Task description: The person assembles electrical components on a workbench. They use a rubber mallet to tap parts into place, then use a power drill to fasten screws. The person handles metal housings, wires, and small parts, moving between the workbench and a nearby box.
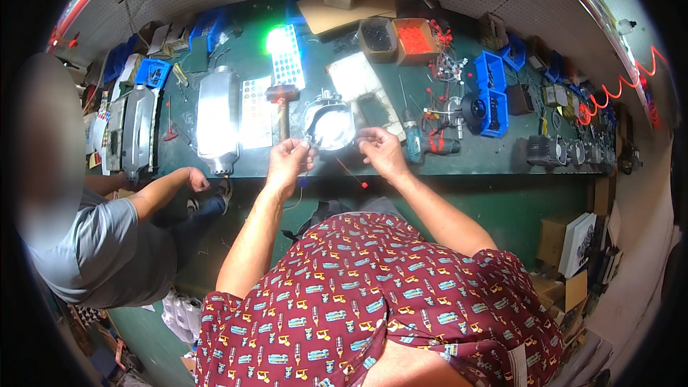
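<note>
A round silvery metal housing (332, 127) lies at the bench's front edge, its inside washed out by glare. At its lower left, my left hand (290, 160) has thumb and fingers pinched together; what they hold, if anything, is too small to make out. My right hand (381, 152) is at the housing's right side, fingers curled in toward the thumb; anything in them is likewise unclear. A thin wire with a red end (364, 184) hangs over the edge between my hands. A mallet (282, 107) with a wooden handle lies just left of the housing.
Right of my right hand lies a teal power drill (413, 137). Blue bins (491, 86), a box of orange-red parts (413, 37) and a sheet of round stickers (288, 54) stand farther back. To the left are a long metal casing (217, 118) and another person (107, 236).
</note>
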The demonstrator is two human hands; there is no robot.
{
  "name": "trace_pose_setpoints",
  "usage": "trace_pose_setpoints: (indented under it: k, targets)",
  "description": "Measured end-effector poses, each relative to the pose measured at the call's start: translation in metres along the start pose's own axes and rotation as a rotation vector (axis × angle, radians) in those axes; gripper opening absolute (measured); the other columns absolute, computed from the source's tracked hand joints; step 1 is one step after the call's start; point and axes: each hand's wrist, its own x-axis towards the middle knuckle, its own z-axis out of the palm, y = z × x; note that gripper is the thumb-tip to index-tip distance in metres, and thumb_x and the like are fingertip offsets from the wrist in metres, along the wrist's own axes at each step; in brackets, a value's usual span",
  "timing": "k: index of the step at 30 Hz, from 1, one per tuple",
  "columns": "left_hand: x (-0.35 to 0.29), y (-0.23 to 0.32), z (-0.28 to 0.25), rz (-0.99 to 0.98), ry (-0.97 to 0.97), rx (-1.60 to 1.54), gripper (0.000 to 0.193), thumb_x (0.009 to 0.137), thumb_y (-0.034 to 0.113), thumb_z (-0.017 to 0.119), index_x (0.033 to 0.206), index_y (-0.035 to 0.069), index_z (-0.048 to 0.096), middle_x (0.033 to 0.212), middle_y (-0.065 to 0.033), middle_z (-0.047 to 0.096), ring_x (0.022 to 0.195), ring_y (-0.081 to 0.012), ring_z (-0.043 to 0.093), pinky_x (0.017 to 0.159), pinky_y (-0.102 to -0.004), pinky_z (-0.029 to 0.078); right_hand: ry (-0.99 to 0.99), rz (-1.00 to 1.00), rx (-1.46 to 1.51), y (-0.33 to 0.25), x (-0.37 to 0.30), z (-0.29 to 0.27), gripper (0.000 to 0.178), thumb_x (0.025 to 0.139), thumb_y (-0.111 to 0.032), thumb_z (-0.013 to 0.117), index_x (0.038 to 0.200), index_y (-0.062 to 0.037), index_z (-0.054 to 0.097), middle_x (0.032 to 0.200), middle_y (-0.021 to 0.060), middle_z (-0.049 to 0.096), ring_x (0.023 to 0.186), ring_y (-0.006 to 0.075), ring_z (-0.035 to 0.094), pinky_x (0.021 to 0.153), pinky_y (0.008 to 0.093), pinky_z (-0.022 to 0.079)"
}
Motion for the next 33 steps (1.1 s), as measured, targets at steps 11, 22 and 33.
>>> trace_pose_setpoints:
  k: [11, 22, 33]
  targets:
    - [-0.019, -0.003, -0.001, 0.284, 0.042, 0.069, 0.023, 0.093, 0.01, 0.072, 0.11, -0.004, 0.067, 0.09, -0.0066, 0.071, 0.078, -0.0127, 0.066, 0.074, -0.0269, 0.056, -0.02, 0.166, 0.537, -0.02, -0.018, 0.009, 0.024, 0.096, -0.006, 0.053, 0.114, 0.003, 0.064, 0.093, 0.0103, 0.07, 0.072, 0.0137, 0.067, 0.055, 0.0264, 0.057]
    - [0.003, -0.02, -0.002, 0.124, 0.164, 0.031, 0.018, 0.095, 0.012, 0.069, 0.101, -0.004, 0.063, 0.088, -0.0061, 0.067, 0.073, -0.0123, 0.064, 0.065, -0.0263, 0.057, 0.12, 0.016, -0.001, -0.002, -0.001, 0.007, 0.028, 0.092, -0.01, 0.065, 0.117, 0.0031, 0.066, 0.093, 0.0098, 0.073, 0.07, 0.0121, 0.067, 0.061, 0.027, 0.057]
    - [0.008, -0.019, 0.014, 0.149, 0.205, 0.12, 0.018, 0.095, 0.013, 0.069, 0.097, -0.003, 0.063, 0.079, -0.0045, 0.066, 0.064, -0.0111, 0.062, 0.06, -0.0251, 0.055, 0.16, -0.307, -0.365, 0.005, -0.004, 0.02, 0.026, 0.079, -0.014, 0.08, 0.098, 0.0023, 0.072, 0.091, 0.0114, 0.073, 0.069, 0.0153, 0.068, 0.065, 0.0308, 0.055]
